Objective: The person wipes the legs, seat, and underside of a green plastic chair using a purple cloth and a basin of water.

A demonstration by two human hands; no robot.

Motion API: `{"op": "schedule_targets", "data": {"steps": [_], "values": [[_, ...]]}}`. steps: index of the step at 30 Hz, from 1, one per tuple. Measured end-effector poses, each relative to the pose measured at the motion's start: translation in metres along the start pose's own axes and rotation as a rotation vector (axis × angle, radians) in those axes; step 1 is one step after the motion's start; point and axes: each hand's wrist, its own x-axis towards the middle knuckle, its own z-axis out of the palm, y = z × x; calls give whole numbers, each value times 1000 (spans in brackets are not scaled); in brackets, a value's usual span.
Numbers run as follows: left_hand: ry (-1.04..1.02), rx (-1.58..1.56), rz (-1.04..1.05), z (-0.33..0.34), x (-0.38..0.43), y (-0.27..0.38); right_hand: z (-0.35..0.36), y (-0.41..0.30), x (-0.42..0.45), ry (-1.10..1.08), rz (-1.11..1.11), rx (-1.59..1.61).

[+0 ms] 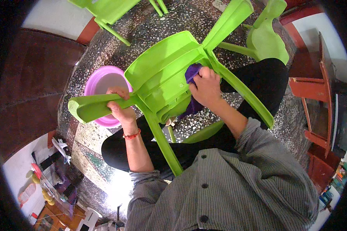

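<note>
A bright green plastic chair (pixel 162 72) is held over my lap, turned so the ribbed underside of its seat faces me. My left hand (pixel 121 106) grips one of its legs, the fingers wrapped behind it and the thumb in front. With my right hand (pixel 206 85) I press a purple cloth (pixel 193 72) onto the seat underside near the right edge. More of the cloth hangs below the hand, partly behind the chair. Beyond my left hand stands a pink plastic basin (pixel 89 83), its near side partly hidden by the chair leg and my hand.
Another green chair (pixel 112 13) stands at the far left, and one more green chair (pixel 266 43) is at the far right. The floor is speckled terrazzo (pixel 162 23). A red-brown wooden cabinet (pixel 309 89) stands on the right. A white model airplane (pixel 61 148) is at the left.
</note>
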Motion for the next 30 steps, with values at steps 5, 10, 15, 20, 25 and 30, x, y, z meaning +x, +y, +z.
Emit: {"op": "schedule_targets", "data": {"steps": [5, 10, 15, 20, 25, 30], "values": [[-37, -10, -30, -3, 0, 2, -15, 22, 9, 20, -71, -107], [-23, -79, -70, 0, -1, 5, -20, 27, 12, 76, -104, -185], [-13, -90, -37, 1, -2, 3, -17, 25, 12, 107, -117, -190], [2, -83, -36, 2, -3, 2, -13, 26, 8, 70, -49, -199], [-61, -154, -62, -5, -1, 1, -10, 32, 20, 207, -179, -225], [-60, -101, -13, -2, 0, 0, -20, 30, 21, 84, -117, -287]]}}
